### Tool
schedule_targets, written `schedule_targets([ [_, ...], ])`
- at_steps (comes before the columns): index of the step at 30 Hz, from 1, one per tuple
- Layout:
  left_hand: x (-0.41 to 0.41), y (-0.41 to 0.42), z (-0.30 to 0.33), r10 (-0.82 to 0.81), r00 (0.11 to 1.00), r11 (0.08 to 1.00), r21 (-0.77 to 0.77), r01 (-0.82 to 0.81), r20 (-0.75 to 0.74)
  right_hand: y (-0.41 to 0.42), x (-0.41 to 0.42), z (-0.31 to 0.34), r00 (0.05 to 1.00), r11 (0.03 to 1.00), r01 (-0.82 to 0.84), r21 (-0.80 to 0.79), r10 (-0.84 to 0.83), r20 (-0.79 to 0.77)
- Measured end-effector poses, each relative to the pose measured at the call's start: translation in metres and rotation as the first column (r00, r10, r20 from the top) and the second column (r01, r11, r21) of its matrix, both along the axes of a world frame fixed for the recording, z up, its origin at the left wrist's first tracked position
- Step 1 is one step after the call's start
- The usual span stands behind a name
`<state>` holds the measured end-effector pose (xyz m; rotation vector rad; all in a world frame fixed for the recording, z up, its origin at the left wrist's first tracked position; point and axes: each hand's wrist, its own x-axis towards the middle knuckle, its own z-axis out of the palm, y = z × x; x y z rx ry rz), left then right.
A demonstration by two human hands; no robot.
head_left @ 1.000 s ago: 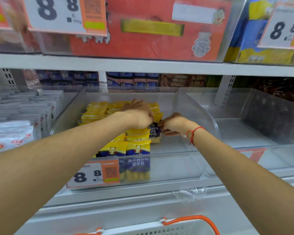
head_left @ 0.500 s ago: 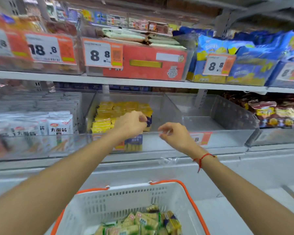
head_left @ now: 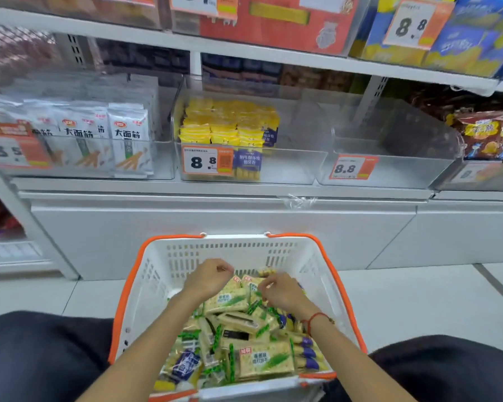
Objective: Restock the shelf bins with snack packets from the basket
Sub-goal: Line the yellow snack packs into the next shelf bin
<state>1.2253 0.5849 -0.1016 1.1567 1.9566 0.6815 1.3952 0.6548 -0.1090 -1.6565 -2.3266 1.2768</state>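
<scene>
On my far left, a clear shelf bin [head_left: 79,172] holds upright white packets [head_left: 129,140] with red logos, and an orange price tag [head_left: 13,149] is fixed to its front. Next along, the middle bin [head_left: 288,166] is stacked with yellow snack packets [head_left: 225,126] on its left side, its right side bare; a blue-and-yellow packet [head_left: 249,166] stands at the front beside a tag reading 8.8 [head_left: 208,161]. To the right of that sits a clear bin [head_left: 395,169] with its own 8.8 tag [head_left: 352,167], and I see nothing inside it. Beyond it, at the far right, are red and yellow bags [head_left: 485,134].

Below the shelf, the white basket [head_left: 230,250] with orange rim stands on the floor between my dark-clothed knees. It is well filled with cracker packets [head_left: 262,359] printed in green, with a few blue-ended packets [head_left: 308,352] mixed in along the right side.

My left hand [head_left: 208,278] hangs over the far part of the heap, its grip loosely curled with thumb and forefinger pinched together; I cannot tell whether anything is between them. Just beside it, my right hand [head_left: 282,291] is down on the packets too, fingers bent and closing on the top edge of a cracker packet [head_left: 230,300], though motion blur keeps me from saying it is truly held. A red string bracelet [head_left: 317,319] circles the right wrist.
</scene>
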Motion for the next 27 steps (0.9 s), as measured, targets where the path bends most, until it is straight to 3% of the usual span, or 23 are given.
schedule_targets([
  [3,-0.012,-0.023,-0.041,0.035,0.999,0.991,-0.130,-0.031,0.033,-0.021,-0.007,-0.035,0.981,0.989,-0.143,-0.043,0.147,0.128],
  [8,-0.038,-0.060,-0.086,0.057,0.995,0.933,-0.351,-0.084,-0.087,-0.045,-0.032,-0.059,0.942,0.944,-0.318,-0.091,0.325,0.080],
  [11,-0.049,-0.076,-0.104,-0.037,0.984,0.881,-0.471,-0.050,-0.174,-0.055,-0.052,-0.074,0.874,0.881,-0.468,-0.070,0.473,0.108],
  [14,-0.056,-0.082,-0.121,-0.194,0.953,0.833,-0.552,0.036,-0.231,-0.059,-0.073,-0.095,0.759,0.770,-0.638,0.020,0.623,0.188],
  [18,-0.055,-0.078,-0.146,-0.292,0.938,0.784,-0.608,0.124,-0.185,-0.064,-0.096,-0.126,0.555,0.546,-0.823,0.156,0.715,0.424],
  [20,-0.052,-0.080,-0.162,-0.334,0.928,0.744,-0.651,0.152,-0.165,-0.065,-0.104,-0.143,0.395,0.392,-0.910,0.136,0.721,0.569],
  [22,-0.046,-0.087,-0.174,-0.449,0.874,0.651,-0.738,0.177,-0.186,-0.066,-0.111,-0.157,0.265,0.300,-0.952,0.061,0.708,0.655],
  [25,-0.036,-0.090,-0.184,-0.609,0.755,0.540,-0.825,0.169,-0.243,-0.065,-0.128,-0.169,0.157,0.235,-0.972,-0.008,0.675,0.721],
  [27,-0.034,-0.086,-0.185,-0.656,0.718,0.500,-0.847,0.181,-0.233,-0.066,-0.141,-0.175,0.132,0.274,-0.959,-0.079,0.673,0.728],
])
